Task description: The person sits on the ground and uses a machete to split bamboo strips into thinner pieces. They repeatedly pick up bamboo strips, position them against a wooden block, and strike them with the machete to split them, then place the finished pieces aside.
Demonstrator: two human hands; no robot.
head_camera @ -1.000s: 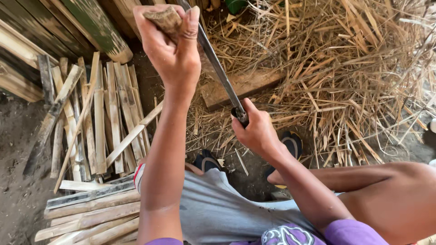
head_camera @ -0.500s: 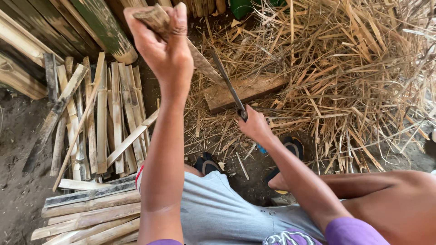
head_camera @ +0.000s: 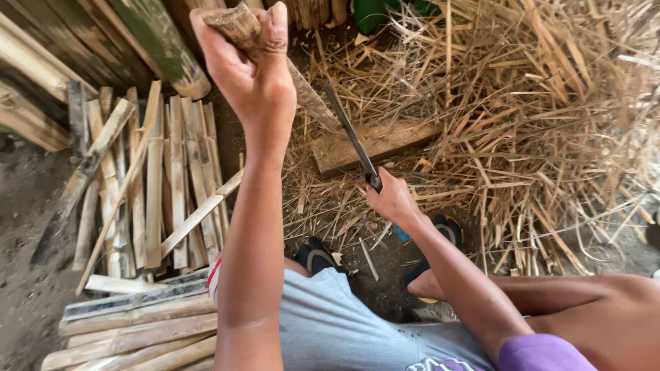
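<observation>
Left hand [head_camera: 256, 75] closed tight round top of bamboo stick [head_camera: 237, 24], held upright far left. Right hand [head_camera: 393, 200] wrapped on knife [head_camera: 352, 137], blade against stick. Best to shave downward, away from left fingers [head_camera: 278, 31].

Pale tan split bamboo slats [head_camera: 158, 185] with darker grey-brown weathered ones among them, on dark brown earth floor [head_camera: 27, 275]. Golden straw-yellow shavings [head_camera: 522, 117], a mid-brown wooden block [head_camera: 375, 145], a dull grey-black blade [head_camera: 350, 134]. Plain light grey shorts [head_camera: 337, 330], purple patterned sleeve [head_camera: 543, 352], black sandals [head_camera: 313, 257], green-streaked bamboo pole [head_camera: 155, 41].
</observation>
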